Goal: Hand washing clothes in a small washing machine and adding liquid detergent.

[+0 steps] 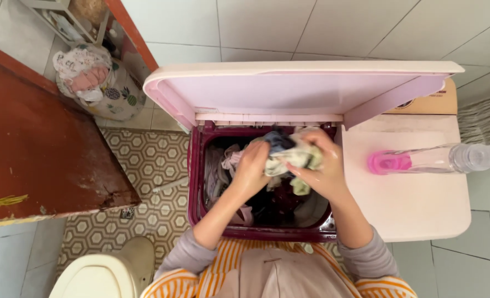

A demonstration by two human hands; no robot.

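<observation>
While you lean over the open washing machine tub (196,182), both of your hands meet above it on one bundle of wet cloth (289,156). Your left hand (251,168) is closed on the near left end of the bundle, fingers curled under it. Your right hand (323,165) is closed around the right end, its thumb across the pale fabric. Held between the two grips like this, the cloth looks set for wringing or scrubbing, and any water would fall straight back into the tub rather than on the floor.

That bundle, pale with a dark blue piece at the top, sits between your hands, raised above the other laundry (225,165) lying in the tub's left and lower part. It does not touch the tub's dark red rim.

Hinged back against the tiled wall, the pink lid (289,91) stands up, which keeps the opening free for both arms. To your right, on the machine's flat cream top (410,198), a clear bottle with a pink cap (438,160) lies on its side, well apart from your right hand. On the floor to the left stands a patterned laundry bag (98,83), with a toilet (104,270) nearer to you.
</observation>
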